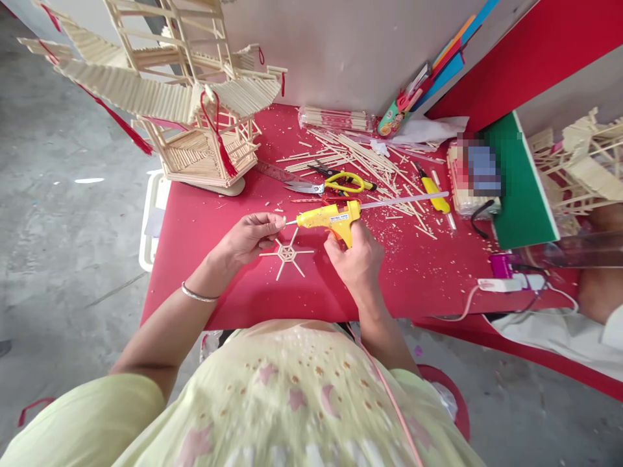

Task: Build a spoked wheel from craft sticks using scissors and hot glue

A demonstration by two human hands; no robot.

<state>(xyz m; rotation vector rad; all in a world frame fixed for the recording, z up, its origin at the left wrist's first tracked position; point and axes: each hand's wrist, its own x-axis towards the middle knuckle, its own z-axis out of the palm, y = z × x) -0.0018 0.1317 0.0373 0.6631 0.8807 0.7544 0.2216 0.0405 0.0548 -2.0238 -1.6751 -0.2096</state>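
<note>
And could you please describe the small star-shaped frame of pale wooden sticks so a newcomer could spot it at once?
On the red table, find the yellow plastic glue gun in the person's right hand. The pale wooden frame lies just below the gun's metal nozzle in the picture. Unlike the loose pale wooden sticks farther back, it has six spokes around a hexagonal centre.

Pale yellow shirt [272,415] with pink stars [267,373], silver bangle [198,298]
</note>
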